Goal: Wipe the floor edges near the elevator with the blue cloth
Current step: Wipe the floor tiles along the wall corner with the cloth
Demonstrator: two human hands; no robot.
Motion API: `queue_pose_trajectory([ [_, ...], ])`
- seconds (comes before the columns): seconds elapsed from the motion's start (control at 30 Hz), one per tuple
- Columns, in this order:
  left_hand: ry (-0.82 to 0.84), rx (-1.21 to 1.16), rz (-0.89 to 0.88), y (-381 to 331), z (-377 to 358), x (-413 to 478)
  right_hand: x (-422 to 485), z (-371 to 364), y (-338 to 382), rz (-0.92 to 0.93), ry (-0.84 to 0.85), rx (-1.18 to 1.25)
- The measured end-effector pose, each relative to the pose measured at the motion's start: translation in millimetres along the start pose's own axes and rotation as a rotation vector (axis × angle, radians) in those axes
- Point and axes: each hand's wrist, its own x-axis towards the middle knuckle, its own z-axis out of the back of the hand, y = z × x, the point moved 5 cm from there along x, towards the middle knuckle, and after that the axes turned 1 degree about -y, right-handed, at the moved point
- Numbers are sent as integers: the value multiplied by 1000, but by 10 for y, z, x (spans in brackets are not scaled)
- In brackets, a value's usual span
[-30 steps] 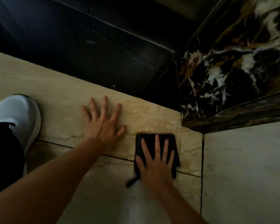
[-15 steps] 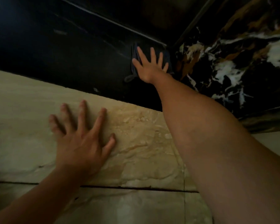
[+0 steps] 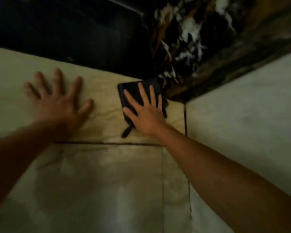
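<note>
Beige stone floor [image 3: 107,182] fills the lower part of the view, ending at a black band [image 3: 65,31] along the top and, further right, at a dark veined marble block [image 3: 191,47] whose foot forms a corner with the floor

At the left, the left hand [image 3: 57,105] lies palm-down on the floor tile, fingers spread and pointing toward the black band; its grip is released, holding nothing, and it looks like a prop for the body's weight

Right of it and well apart, the blue cloth [image 3: 133,91] lies folded flat on the floor, its far right corner touching the foot of the marble block, its long axis running from the person toward the wall. A loose tail of it sticks out on the near side

The right hand [image 3: 146,113] presses flat on top of the cloth, fingers splayed and pointing up toward the corner, not clenched around it but pinning it under the palm. The right forearm [image 3: 225,174] reaches in from the lower right

Judging by this, the edge to be wiped lies directly ahead of the fingertips, so the right hand is the one placed to push the cloth along the seam
</note>
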Motion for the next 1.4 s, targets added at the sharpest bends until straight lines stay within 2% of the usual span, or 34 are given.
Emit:
queue_pose_trajectory([
  [0.07, 122, -22, 7, -35, -26, -34, -717, -187, -100, 19, 27, -20],
  [0.17, 208, -128, 71, -205, -35, -249, -1079, -233, -504, 53, 35, -95],
  [0.3, 200, -121, -81, -785, -62, -940, -873, -125, -928, -237, 36, -25],
  [0.4, 199, -24, -212, -1121, -288, -1292, -1060, -238, -734, -379, -14, 81],
  [0.5, 192, 105, -271, -1192, -451, -1469, -1968, -570, -322, -381, -59, 106],
  [0.57, 176, 107, -282, -1192, -464, -1522, -2711, -793, -63, -404, -40, 113],
  [0.63, 189, 81, -258, -1228, -410, -1569, -3074, -908, 23, -450, 43, 122],
  [0.73, 245, 122, -332, -1428, -268, -1775, -2969, -840, 2, -492, 151, 247],
  [0.83, 329, -106, -405, -1584, -131, -2123, -2836, -641, -15, -530, 108, 569],
  [0.9, 409, -298, -376, -1648, -126, -2313, -2903, -456, -107, -558, -62, 767],
  [0.97, 478, -352, -315, -1753, -153, -2424, -3050, -333, -239, -598, -178, 807],
  [1.13, 583, -220, -258, -2008, -368, -2595, -3283, -355, -304, -686, -7, 631],
  [1.23, 523, -159, -197, -2142, -424, -2669, -3312, -334, -319, -660, -3, 608],
  [1.33, 469, -158, -124, -2270, -383, -2676, -3189, -310, -393, -683, 175, 522],
  [1.4, 493, -178, -99, -2322, -451, -2595, -3146, -341, -432, -742, 166, 524],
])
